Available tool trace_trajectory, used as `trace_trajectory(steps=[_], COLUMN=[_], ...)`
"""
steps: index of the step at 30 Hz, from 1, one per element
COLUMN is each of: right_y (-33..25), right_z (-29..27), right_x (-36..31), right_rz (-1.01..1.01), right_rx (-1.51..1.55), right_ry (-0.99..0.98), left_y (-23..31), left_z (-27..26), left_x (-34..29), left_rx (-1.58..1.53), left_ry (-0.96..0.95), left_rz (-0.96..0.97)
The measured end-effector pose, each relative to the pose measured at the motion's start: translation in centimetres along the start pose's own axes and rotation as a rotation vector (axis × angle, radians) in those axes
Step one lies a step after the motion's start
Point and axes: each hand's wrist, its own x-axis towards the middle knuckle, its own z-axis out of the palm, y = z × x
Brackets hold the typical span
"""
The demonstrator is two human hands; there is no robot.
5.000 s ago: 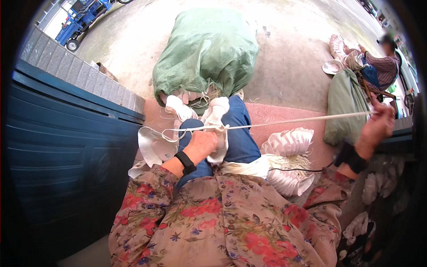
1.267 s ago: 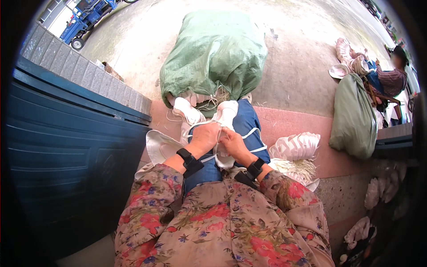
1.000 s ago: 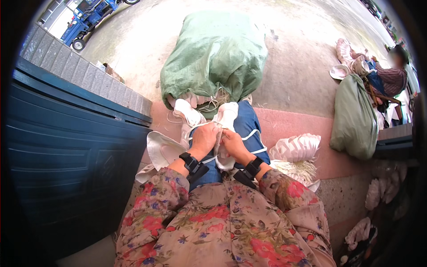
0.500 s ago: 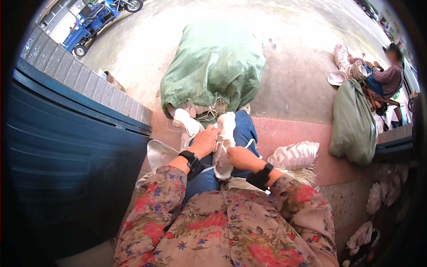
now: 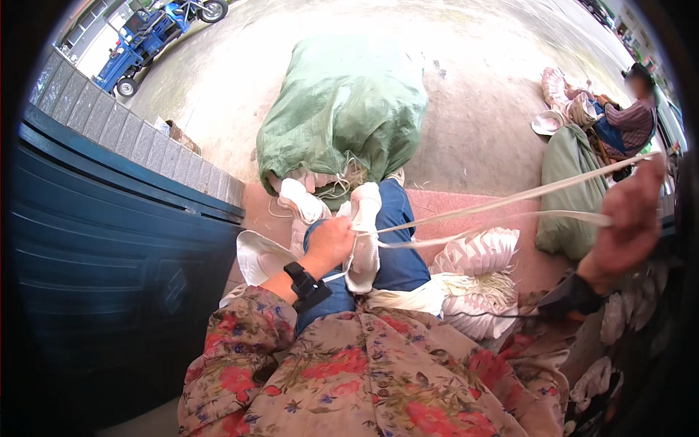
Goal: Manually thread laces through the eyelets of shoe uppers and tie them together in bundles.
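Two strands of white lace (image 5: 524, 194) ran from white shoe (image 5: 365, 251) out to right hand (image 5: 630, 215), way off on person's right. Grip there closed round lace, bit blurry tho. Left hand (image 5: 331, 242) pinched shoe's left side, fingertips mostly hidden from me. Shoe lay on lap over blue jeans (image 5: 399, 273), toe pointing away. Another white shoe (image 5: 302, 202) just left of toe. Pale lace bundle (image 5: 408, 299) beside right thigh. Big green sack (image 5: 346, 109) ahead, co-worker (image 5: 632, 124) seated off right.
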Motion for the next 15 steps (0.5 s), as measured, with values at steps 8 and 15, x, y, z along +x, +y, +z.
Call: trace_trajectory(steps=[8, 15], right_y=[1.0, 2.8], right_z=[2.1, 2.8], right_x=[4.7, 5.1], right_rz=[0.015, -0.066], right_rx=[-0.202, -0.438], right_ry=[-0.365, -0.017], left_y=[4.9, 6.7], left_z=[-3.2, -8.0], left_x=[3.6, 4.9], left_rx=[-0.399, -0.806], left_ry=[-0.323, -0.810], left_rz=[0.272, 0.129])
